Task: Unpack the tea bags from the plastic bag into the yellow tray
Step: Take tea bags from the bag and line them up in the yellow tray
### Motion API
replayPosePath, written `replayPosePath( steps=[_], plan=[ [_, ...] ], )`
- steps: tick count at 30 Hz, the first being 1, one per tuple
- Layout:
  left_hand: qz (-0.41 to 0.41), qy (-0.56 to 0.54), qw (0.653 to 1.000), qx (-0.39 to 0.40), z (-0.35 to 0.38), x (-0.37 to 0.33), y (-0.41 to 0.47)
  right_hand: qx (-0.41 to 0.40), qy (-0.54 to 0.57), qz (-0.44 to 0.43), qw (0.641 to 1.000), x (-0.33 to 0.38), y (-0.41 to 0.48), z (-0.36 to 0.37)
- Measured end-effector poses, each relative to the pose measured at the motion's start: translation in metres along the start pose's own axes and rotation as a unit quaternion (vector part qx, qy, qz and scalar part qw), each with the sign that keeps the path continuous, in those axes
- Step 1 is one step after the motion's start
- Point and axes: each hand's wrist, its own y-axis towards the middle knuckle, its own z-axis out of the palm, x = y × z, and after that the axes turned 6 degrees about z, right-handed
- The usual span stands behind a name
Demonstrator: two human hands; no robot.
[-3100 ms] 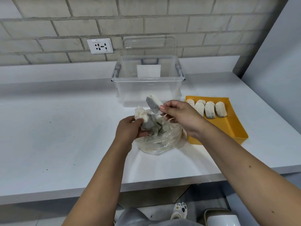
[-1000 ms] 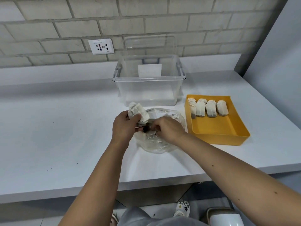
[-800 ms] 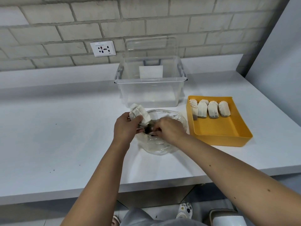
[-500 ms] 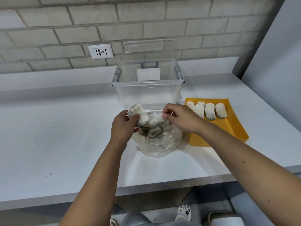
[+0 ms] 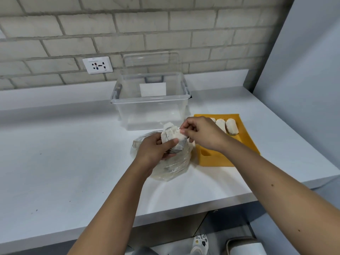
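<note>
The left grip (image 5: pixel 153 150) is curled around a bunch of tea bags (image 5: pixel 168 134) just above the plastic bag (image 5: pixel 171 169). The right grip (image 5: pixel 202 136) pinches one tea bag (image 5: pixel 179 144) from this bunch. Its forearm crosses over the yellow tray (image 5: pixel 247 144), where a row of bags (image 5: pixel 231 126) lies at the far end.

Setting: indoor work area with a utility-room or pantry look; whether it is a home or a workplace cannot be told. You stand at a plain white counter (image 5: pixel 73 162) with a raised back ledge, set against a wall (image 5: pixel 128 24) of pale painted brick. A multi-pin socket (image 5: pixel 97 64) is mounted on the brick just above the ledge. A clear storage bin (image 5: pixel 150 111) sits at the back, its lid (image 5: pixel 150 59) leaning on the wall. A smooth grey panel (image 5: pixel 303 70) closes the right end. Dark cabinet front (image 5: pixel 165 229) below the counter edge.
</note>
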Motion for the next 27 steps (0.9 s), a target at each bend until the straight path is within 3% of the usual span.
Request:
replayPosePath(
  steps=[4, 11, 17, 23, 27],
  plan=[
    [0.017, 0.004, 1.0, -0.013, 0.023, 0.0, 0.016, 0.014, 0.007, 0.021, 1.0, -0.007, -0.006, -0.028],
    [0.006, 0.005, 1.0, 0.006, 0.074, -0.008, 0.055, -0.078, -0.112, 0.053, 0.989, -0.052, 0.002, -0.115],
    [0.017, 0.053, 0.998, 0.005, 0.101, -0.002, 0.072, -0.03, -0.305, 0.119, 0.944, -0.136, 0.026, -0.129],
    [0.039, 0.056, 0.997, -0.019, 0.101, 0.005, 0.082, -0.047, -0.483, 0.037, 0.874, -0.163, 0.044, -0.108],
    [0.036, 0.071, 0.997, -0.015, 0.098, 0.008, 0.086, -0.078, -0.54, 0.006, 0.838, -0.167, 0.059, -0.101]
  ],
)
